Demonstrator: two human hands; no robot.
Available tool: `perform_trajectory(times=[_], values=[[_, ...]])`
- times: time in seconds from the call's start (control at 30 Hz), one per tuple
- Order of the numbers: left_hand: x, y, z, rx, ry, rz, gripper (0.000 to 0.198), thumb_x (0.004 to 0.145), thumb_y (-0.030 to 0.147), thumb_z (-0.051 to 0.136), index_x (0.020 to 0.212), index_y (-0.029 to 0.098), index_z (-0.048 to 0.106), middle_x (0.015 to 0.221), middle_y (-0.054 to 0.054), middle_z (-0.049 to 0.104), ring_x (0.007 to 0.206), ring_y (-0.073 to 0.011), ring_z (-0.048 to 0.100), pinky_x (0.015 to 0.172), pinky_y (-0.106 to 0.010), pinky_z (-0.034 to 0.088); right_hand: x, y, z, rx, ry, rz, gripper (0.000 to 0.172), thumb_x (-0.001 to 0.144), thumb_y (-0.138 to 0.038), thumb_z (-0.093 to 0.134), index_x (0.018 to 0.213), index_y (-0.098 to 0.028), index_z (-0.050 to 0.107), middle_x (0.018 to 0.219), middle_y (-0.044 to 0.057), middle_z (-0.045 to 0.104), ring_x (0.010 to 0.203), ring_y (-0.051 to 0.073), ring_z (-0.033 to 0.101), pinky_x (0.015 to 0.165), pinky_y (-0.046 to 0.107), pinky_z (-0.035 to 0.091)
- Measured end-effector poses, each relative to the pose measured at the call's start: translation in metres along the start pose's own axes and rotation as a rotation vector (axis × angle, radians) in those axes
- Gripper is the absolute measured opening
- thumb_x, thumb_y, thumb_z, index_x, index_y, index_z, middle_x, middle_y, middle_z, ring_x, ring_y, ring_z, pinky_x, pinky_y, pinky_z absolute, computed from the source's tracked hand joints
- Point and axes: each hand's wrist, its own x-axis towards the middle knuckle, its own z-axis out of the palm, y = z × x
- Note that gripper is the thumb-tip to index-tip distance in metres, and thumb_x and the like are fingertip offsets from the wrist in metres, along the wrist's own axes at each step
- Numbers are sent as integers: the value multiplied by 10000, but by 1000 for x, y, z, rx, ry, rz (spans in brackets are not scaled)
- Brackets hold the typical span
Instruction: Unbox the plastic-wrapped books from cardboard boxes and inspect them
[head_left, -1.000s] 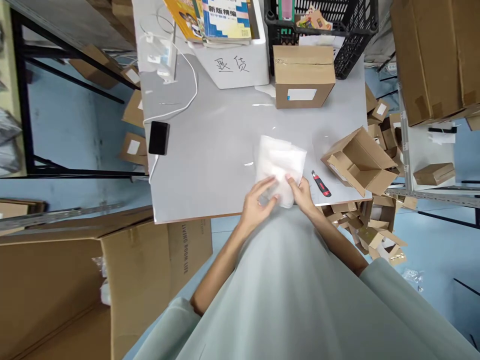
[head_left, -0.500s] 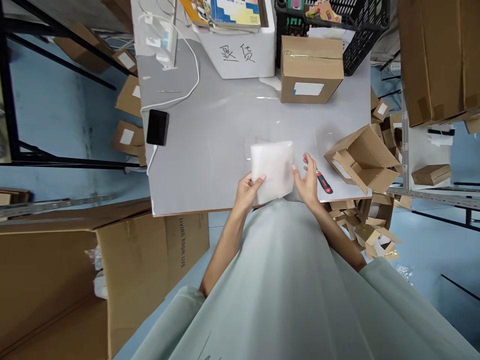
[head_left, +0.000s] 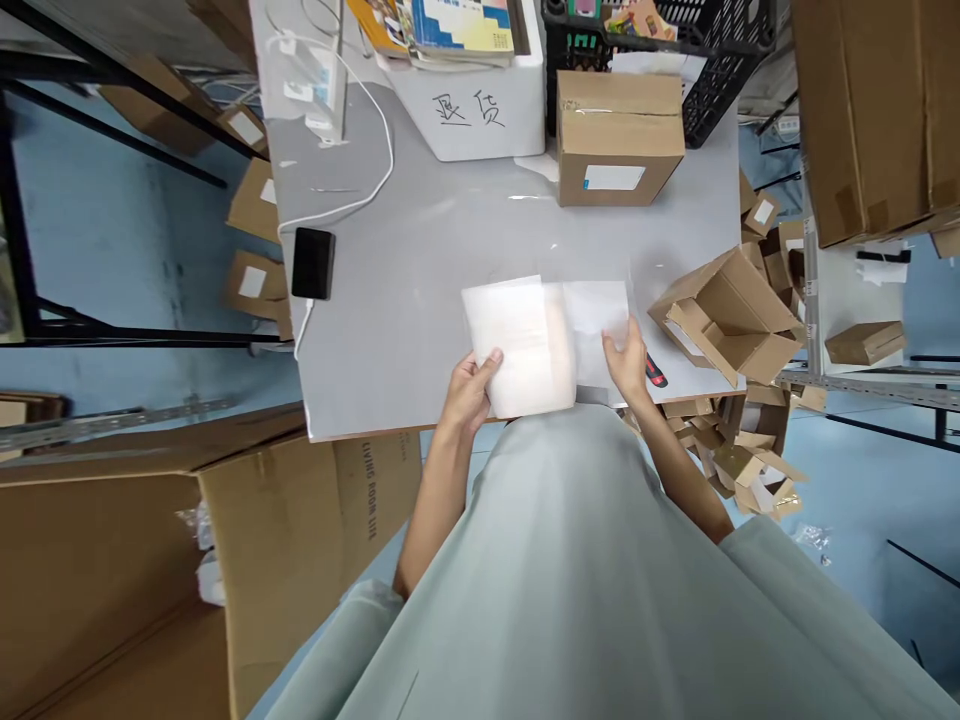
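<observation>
My left hand (head_left: 469, 390) grips the near left corner of a white foam pouch (head_left: 517, 345) held just above the grey table (head_left: 420, 290). My right hand (head_left: 628, 362) pinches a thin translucent sheet or bag (head_left: 600, 315) that sticks out from the pouch's right side. A red and black utility knife (head_left: 655, 370) lies on the table just right of my right hand, partly hidden by it. An open, empty cardboard box (head_left: 731, 320) lies tipped at the table's right edge.
A sealed cardboard box (head_left: 619, 135) with a white label, a white foam bin (head_left: 480, 115) with books on it, and a black crate (head_left: 675, 40) stand at the back. A black phone (head_left: 313, 263) on a white cable lies left. Large cartons (head_left: 225, 560) sit below left.
The pouch was lifted off the table and turned; my left hand shifted to its left corner. My right hand let go, then took the thin sheet and drew it out to the right.
</observation>
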Motion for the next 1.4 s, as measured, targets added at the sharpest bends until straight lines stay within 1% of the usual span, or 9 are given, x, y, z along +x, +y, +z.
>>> perform_trajectory(times=[0.1,0.23,0.33,0.73,0.87,1.0,1.17,1.3,1.4], values=[[4,-3,-2,-21,-4,-24,652,626,616,1047,1045,175,809,1158,-149,859,1233,-349,784,1087,-458,644,-5,-15,-10,-30,70,-90,520,1028,-495,621,1473,-225,616,1562,203,586,1534,347,531,1262,590,466],[7,-6,5,-36,-37,-55,668,620,611,1054,1051,168,801,1161,-158,858,1234,-357,786,1111,-461,636,-13,-38,-3,282,-301,58,521,961,-612,750,1318,-233,726,1237,127,776,1156,290,750,1006,448,644],[8,-6,14,-31,-73,-84,652,691,657,1005,1047,153,794,1158,-182,853,1237,-364,786,1115,-466,633,-16,-46,10,484,-500,183,584,870,-729,805,1151,-218,763,1087,89,815,1022,282,774,901,412,662],[19,19,4,195,86,96,657,919,703,794,1320,186,741,1408,-209,767,1044,-262,817,965,-419,655,-9,-51,-9,571,-374,205,568,874,-743,798,1129,-240,727,1201,92,819,1183,306,744,1066,444,607],[-1,22,26,344,36,207,597,859,585,892,1311,224,746,1509,-177,699,1296,-326,732,1065,-437,609,-13,-53,-8,399,-307,137,446,928,-674,760,1040,-245,711,1028,62,796,1016,281,748,949,408,626],[-22,10,65,296,-177,165,667,807,590,927,1333,245,705,1562,-161,645,1389,-357,672,1074,-437,595,-32,-70,-5,74,-268,-21,260,1018,-472,676,1150,-267,767,1109,66,768,1055,283,731,935,394,622],[-27,-5,89,223,-14,201,531,826,611,895,1125,221,695,1207,-108,767,1191,-292,733,1018,-373,581,-54,-86,5,-147,-367,-186,344,1043,-373,664,1359,-292,773,1240,117,731,1194,331,702,1054,452,607],[-9,-10,71,186,121,162,364,851,551,795,961,209,737,952,-49,779,1006,-258,744,897,-339,587,-48,-81,6,-47,-477,-251,378,1029,-444,727,1384,-322,768,1335,103,719,1297,312,687,1168,452,575],[2,-8,48,134,172,118,336,769,496,809,917,199,754,917,-54,804,995,-278,762,871,-350,602,-30,-68,-1,77,-372,-174,428,1040,-562,692,1378,-310,763,1411,117,700,1348,298,666,1169,453,584]])
